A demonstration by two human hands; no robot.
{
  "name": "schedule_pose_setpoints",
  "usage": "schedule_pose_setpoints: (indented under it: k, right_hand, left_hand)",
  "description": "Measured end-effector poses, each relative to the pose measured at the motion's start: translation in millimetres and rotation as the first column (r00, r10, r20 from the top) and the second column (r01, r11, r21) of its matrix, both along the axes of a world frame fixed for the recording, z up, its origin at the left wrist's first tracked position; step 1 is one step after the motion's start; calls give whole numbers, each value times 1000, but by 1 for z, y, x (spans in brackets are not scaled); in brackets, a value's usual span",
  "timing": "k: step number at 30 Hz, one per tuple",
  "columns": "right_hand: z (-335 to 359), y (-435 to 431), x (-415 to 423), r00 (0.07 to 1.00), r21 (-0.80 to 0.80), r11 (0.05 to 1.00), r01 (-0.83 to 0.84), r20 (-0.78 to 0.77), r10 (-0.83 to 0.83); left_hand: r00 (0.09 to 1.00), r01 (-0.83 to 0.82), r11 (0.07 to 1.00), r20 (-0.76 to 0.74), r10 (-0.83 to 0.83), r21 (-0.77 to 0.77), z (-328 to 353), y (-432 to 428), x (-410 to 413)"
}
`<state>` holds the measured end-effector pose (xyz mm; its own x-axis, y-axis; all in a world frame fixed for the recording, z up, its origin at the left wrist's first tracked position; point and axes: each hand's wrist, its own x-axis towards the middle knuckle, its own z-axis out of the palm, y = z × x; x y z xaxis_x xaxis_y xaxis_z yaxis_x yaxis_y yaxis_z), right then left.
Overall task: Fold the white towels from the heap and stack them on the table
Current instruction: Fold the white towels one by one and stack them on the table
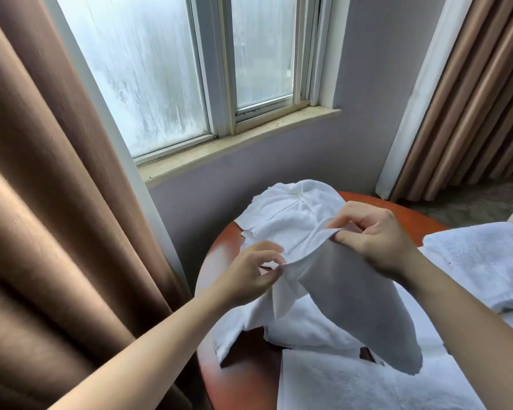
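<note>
Pinching the top edge of a white towel (pixel 353 294), my left hand (pixel 249 276) and right hand (pixel 373 241) hold it up over the round orange table (pixel 409 216), near a heap of towels (pixel 290 211).

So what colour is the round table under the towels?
The table is reddish-orange, clearest in the head view.

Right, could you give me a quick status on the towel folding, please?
Left hand, right hand pinch towel edge, raised. Heap behind on table. Nothing blocking.
</note>
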<state>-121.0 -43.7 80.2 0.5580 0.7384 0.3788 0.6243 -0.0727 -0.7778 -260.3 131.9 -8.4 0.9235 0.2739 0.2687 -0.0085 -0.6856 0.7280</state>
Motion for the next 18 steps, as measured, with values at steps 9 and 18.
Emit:
schedule_pose_setpoints:
  k: [9, 18]
  right_hand:
    - [-5, -7, -1, 991, -47, 990, -130, -17, 130]
    - [-12, -3, -7, 993, -59, 991, -120, -19, 119]
  left_hand:
    - [952, 76, 993, 303, -46, -91, 15, -41, 11]
    - [998, -56, 984, 14, 59, -167, 1, -32, 29]
